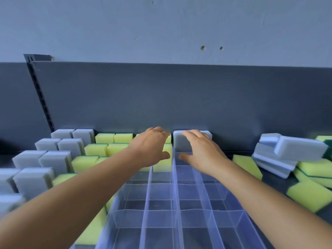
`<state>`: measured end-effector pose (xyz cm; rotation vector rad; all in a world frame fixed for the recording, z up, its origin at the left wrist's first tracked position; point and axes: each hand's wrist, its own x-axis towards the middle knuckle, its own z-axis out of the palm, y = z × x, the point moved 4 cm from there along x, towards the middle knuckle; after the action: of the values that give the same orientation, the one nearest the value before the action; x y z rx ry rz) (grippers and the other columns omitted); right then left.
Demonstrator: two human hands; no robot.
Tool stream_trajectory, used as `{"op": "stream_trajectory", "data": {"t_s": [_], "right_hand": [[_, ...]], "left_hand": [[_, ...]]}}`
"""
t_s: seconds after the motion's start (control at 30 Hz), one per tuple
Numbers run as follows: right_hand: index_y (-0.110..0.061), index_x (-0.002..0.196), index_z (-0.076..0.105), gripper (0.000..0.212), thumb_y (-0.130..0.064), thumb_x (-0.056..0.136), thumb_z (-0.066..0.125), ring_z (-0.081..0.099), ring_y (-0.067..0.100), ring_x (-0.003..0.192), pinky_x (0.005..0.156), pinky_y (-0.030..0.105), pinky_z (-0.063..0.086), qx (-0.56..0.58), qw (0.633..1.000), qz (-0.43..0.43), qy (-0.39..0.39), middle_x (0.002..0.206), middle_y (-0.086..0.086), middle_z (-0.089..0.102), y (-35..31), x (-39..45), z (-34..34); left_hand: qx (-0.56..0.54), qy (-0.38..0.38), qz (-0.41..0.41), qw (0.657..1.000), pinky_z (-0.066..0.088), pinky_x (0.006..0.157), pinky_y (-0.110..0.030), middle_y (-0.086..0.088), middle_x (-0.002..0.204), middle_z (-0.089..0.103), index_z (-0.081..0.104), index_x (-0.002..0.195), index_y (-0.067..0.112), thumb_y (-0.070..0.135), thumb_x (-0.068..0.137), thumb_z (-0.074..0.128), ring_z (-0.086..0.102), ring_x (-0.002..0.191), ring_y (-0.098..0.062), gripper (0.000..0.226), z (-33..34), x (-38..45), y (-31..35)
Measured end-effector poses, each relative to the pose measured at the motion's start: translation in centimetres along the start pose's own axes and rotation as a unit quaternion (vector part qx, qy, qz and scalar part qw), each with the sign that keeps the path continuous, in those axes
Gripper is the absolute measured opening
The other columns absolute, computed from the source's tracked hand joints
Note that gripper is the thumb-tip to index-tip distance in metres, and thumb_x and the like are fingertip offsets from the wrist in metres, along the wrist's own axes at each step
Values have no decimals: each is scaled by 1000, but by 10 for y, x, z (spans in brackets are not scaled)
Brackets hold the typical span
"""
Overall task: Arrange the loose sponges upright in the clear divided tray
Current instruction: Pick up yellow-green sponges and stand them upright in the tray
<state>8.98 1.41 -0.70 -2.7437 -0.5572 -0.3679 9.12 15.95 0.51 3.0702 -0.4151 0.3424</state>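
**Reaching into the far end of the sponge tray**

Reaching forward over the clear divided tray, both hands work at its far row, close to the dark back panel. The left hand hovers above the yellow sponges, its fingers curled loosely downward and the thumb held apart; whether the fingertips touch a sponge cannot be told, since the hand hides them. The right hand lies with its fingers slightly spread and resting on the top of a grey sponge that stands upright in a far compartment right of the middle divider, the thumb reaching down in front of it.

The tray's left columns hold grey sponges standing upright, in pairs, row after row. Next to them, the yellow sponges with green backing fill the following columns, also on edge. The near middle and right compartments show only the clear walls and the dark surface beneath.

To the right of the tray, loose sponges lie on the dark shelf: a heap of grey ones stacked askew, and several yellow ones lying flat or tilted around them.
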Motion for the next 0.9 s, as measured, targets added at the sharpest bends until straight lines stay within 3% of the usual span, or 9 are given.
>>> {"op": "stream_trajectory", "data": {"t_s": [0.47,0.67,0.9], "right_hand": [[-20,148,23,67,-40,92,53,21,17,142,111,28,22,-43,994,98,-17,154,-4,24,139,-87,-53],[-18,136,40,52,-41,91,51,35,23,129,105,32,33,-77,982,168,-35,140,1,41,195,-128,-65],[-18,132,46,44,-40,95,44,40,29,121,101,36,37,-105,957,253,-94,135,6,43,241,-161,-59]], "left_hand": [[-31,-59,86,994,44,100,-41,0,143,42,36,142,18,40,92,52,41,131,-21,57,34,35,166],[-14,-107,116,987,39,106,-37,0,150,35,31,145,17,41,92,50,36,136,-22,61,63,54,221],[7,-178,92,980,42,100,-44,-6,135,40,47,126,10,35,92,47,41,127,-29,43,94,63,246]]}}
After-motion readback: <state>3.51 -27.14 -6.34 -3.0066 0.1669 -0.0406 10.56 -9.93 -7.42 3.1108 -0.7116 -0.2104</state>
